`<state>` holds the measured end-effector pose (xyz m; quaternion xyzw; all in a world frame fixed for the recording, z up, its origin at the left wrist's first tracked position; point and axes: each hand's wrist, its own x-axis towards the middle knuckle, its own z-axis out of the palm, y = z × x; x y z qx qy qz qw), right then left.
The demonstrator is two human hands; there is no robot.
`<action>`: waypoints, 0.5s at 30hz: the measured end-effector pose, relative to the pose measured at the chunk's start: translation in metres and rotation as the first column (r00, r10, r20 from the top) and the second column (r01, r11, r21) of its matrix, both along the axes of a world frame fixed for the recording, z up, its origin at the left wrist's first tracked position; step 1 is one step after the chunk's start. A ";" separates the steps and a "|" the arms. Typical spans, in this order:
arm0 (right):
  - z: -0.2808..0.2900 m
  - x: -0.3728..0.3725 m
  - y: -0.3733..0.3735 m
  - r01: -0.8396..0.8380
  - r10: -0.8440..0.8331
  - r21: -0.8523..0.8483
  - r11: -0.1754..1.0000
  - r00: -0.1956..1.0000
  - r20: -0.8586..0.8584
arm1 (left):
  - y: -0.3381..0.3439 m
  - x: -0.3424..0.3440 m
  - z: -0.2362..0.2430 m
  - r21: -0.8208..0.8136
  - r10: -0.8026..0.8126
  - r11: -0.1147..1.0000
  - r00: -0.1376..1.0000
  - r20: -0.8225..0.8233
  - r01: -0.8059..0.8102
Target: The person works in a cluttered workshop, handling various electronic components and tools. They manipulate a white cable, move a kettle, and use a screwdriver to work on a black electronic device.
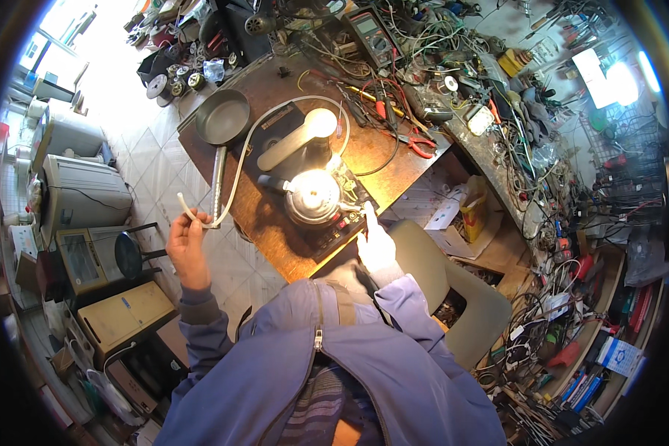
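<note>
The left hand (189, 251) is out beyond the left edge of the worktop (275, 239), its fingers closed in a pinch on a pale flexible tube (238, 178) just short of the free end, which sticks up past them; from there the tube runs back over that left edge and loops across the middle of the worktop, round the far side of a black appliance (349, 224); the right hand (379, 249) is at the near right edge, its forefinger stretched forward to the end of the appliance, close by the tip of the kettle's spout; glare washes over this hand, so I cannot tell how far open the other fingers are, whether they have hold of anything, or whether the fingertip touches; the shiny metal kettle (312, 197) stands upright on the appliance, towards the worktop's near corner, its dark handle (273, 183) pointing to the left edge; behind the kettle a pale bar with rounded ends (296, 141) lies over the appliance; a dark frying pan (223, 117) sits by the far left corner, its handle reaching out over the left edge; red-handled pliers (419, 144) lie near the right corner, and a multimeter (377, 37) is at the far edge among tangled leads
</note>
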<state>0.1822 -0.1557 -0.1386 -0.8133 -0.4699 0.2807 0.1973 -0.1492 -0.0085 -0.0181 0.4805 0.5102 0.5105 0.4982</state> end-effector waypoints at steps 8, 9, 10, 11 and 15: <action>-0.005 0.004 0.000 0.061 -0.061 0.002 0.998 0.997 -0.055 | 0.000 0.005 0.003 -0.021 0.013 1.000 0.999 -0.048 -0.014; -0.006 0.005 -0.002 0.069 -0.069 0.001 0.998 0.996 -0.051 | 0.000 0.005 0.002 -0.017 0.005 1.000 0.999 -0.046 -0.006; -0.007 0.006 -0.004 0.077 -0.077 0.002 0.997 0.996 -0.047 | 0.001 0.005 0.000 -0.013 -0.003 1.000 0.999 -0.043 0.003; -0.010 0.007 -0.006 0.081 -0.080 0.023 0.996 0.996 -0.040 | 0.000 0.004 0.000 -0.009 -0.009 1.000 0.999 -0.041 0.009; -0.014 0.005 -0.015 0.093 -0.091 0.065 0.993 0.995 -0.033 | 0.001 0.008 0.002 -0.020 0.002 1.000 0.997 -0.074 -0.003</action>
